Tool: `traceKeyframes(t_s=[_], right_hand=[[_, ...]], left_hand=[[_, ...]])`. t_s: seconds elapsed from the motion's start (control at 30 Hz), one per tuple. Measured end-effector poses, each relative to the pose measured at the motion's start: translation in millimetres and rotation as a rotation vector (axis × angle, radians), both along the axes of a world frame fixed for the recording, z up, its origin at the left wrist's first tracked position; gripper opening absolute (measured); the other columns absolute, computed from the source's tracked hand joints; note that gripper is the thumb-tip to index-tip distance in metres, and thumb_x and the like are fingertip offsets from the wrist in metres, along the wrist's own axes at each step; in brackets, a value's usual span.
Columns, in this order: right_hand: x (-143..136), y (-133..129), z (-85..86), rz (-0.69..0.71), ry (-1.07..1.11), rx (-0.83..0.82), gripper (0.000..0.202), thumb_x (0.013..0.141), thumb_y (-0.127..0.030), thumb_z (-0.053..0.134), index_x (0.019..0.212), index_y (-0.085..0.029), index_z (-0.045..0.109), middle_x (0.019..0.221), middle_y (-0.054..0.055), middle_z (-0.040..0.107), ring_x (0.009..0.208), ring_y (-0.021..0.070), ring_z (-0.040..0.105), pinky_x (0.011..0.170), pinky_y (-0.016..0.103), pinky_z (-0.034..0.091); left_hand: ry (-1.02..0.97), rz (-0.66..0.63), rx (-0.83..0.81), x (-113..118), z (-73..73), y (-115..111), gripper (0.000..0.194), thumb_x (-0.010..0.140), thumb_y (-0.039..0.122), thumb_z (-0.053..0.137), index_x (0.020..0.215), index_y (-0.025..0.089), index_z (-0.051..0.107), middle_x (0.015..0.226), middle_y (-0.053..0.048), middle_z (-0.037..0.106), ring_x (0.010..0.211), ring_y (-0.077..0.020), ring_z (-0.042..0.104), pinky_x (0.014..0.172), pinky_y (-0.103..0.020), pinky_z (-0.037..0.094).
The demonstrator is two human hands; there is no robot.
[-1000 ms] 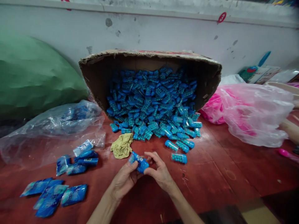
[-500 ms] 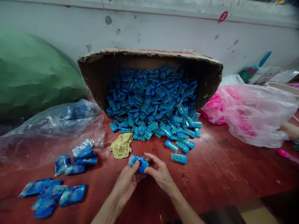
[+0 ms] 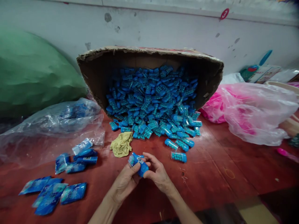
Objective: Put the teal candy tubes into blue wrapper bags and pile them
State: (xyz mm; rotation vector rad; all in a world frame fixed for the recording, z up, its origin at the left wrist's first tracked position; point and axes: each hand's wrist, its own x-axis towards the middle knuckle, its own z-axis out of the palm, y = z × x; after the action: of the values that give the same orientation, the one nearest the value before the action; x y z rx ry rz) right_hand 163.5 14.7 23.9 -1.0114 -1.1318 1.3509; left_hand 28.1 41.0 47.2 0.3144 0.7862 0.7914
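Over the red table, a small blue printed packet [image 3: 142, 170] with a barcode and teal beads showing at one end is between my two hands. My left hand [image 3: 127, 179] grips it, the thumb pressing on its face. At its right side, my right hand [image 3: 159, 175] pinches it with thumb and fingers, which are partly hidden. Just beyond lies a crumpled yellow cloth [image 3: 121, 144]. Several clear tubes of teal beads with blue caps, such as a single tube [image 3: 178, 156], lie right of the hands. Finished-looking blue packets [image 3: 73, 193] rest at the left.
A cardboard box [image 3: 93, 77] on its side spills a heap of bead tubes [image 3: 151, 102] onto the red table [image 3: 210, 180]. To the left are a clear plastic bag [image 3: 51, 124] and a large green sack [image 3: 35, 74]. A pink-filled plastic bag [image 3: 254, 112] lies right.
The packet has turned in my fingers, so its barcode now faces up. Both hands stay in nearly the same place; the piles look unchanged.
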Motion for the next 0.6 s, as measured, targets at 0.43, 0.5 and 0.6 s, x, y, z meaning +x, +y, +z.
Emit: traceKeyframes(t_s=[0.43,0.5,0.6], right_hand=[[4.1,6.8,-3.2,0.016,0.103,-0.114,0.035,0.063,-0.027,0.069,0.097,-0.022,0.062,0.085,0.0,0.062,0.076,0.016,0.055,0.072,0.027,0.044],[3.3,6.8,-2.9,0.028,0.138,-0.115,0.041,0.061,-0.027,0.071,0.1,-0.023,0.06,0.087,-0.001,0.062,0.077,0.016,0.056,0.073,0.027,0.044],[-6.1,2.0,-5.7,-0.128,-0.015,-0.021,0.038,0.066,-0.026,0.068,0.103,-0.023,0.059,0.092,0.001,0.062,0.083,0.0172,0.055,0.077,0.027,0.043]], left_hand=[[0.031,0.005,-0.024,10.6,4.4,-6.7,0.012,0.073,0.017,0.059,0.084,0.012,0.061,0.077,-0.007,0.068,0.078,-0.0174,0.064,0.077,-0.032,0.05],[0.049,0.03,-0.026,10.7,3.8,-8.0,0.013,0.074,0.016,0.059,0.086,0.011,0.061,0.076,-0.007,0.068,0.077,-0.0168,0.064,0.076,-0.03,0.05],[0.098,0.168,-0.046,18.9,2.3,-10.5,0.01,0.075,0.018,0.057,0.083,0.012,0.059,0.075,-0.005,0.068,0.075,-0.0155,0.065,0.074,-0.028,0.051]])
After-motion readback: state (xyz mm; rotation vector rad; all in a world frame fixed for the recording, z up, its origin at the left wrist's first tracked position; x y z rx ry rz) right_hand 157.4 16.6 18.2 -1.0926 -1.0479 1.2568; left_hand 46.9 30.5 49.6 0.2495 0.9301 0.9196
